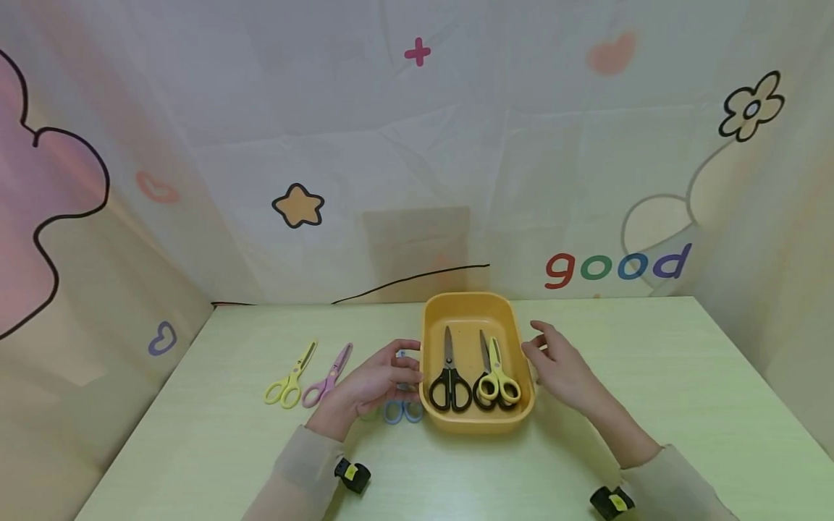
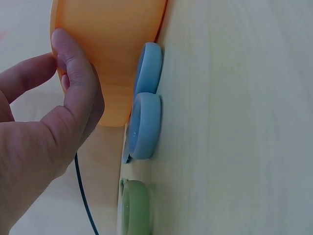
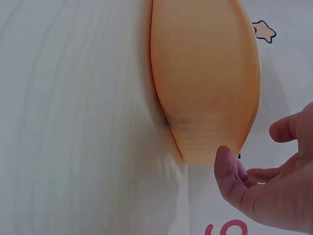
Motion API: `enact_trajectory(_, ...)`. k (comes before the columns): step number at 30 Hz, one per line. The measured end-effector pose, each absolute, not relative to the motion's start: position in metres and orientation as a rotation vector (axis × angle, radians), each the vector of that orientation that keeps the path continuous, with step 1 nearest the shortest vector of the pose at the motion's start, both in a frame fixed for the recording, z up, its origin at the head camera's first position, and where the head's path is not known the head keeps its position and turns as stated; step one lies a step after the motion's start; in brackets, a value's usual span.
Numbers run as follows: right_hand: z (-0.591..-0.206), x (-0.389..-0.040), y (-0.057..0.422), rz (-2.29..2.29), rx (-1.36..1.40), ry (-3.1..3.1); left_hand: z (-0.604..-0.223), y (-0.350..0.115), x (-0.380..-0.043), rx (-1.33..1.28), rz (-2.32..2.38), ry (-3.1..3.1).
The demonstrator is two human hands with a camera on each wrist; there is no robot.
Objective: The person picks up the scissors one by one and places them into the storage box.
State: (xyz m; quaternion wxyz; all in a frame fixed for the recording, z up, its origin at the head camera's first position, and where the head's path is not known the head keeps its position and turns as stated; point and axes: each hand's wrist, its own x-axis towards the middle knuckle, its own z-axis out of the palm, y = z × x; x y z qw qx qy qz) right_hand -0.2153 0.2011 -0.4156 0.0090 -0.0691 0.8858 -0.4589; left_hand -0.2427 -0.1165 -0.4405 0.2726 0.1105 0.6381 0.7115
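A yellow tray (image 1: 478,427) holds two black-handled scissors and yellow-handled scissors (image 1: 498,383), which lie over the right-hand black-handled scissors (image 1: 485,401). The other black-handled scissors (image 1: 449,387) lie on the left. My left hand (image 1: 378,376) is at the tray's left wall, fingertips against the rim and loosely bent. Below it are blue scissors (image 2: 145,125), partly hidden, and green scissors (image 2: 137,208), mostly hidden in the head view. On the tray's right side, my right hand (image 1: 563,369) has its thumb at the wall and its other fingers spread apart, holding nothing.
Yellow scissors (image 1: 289,382) and pink-purple scissors (image 1: 329,376) lie on the pale table (image 1: 215,441) left of the tray. A printed curtain (image 1: 430,159) hangs behind the table's back edge. Each wrist wears a small black device.
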Motion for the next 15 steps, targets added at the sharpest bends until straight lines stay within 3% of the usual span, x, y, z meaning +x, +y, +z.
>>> enact_trajectory(15, -0.4220, -0.2167, 0.2029, -1.699, -0.092, 2.380, -0.4396, -0.1165, -0.2421, 0.293, 1.916, 1.720)
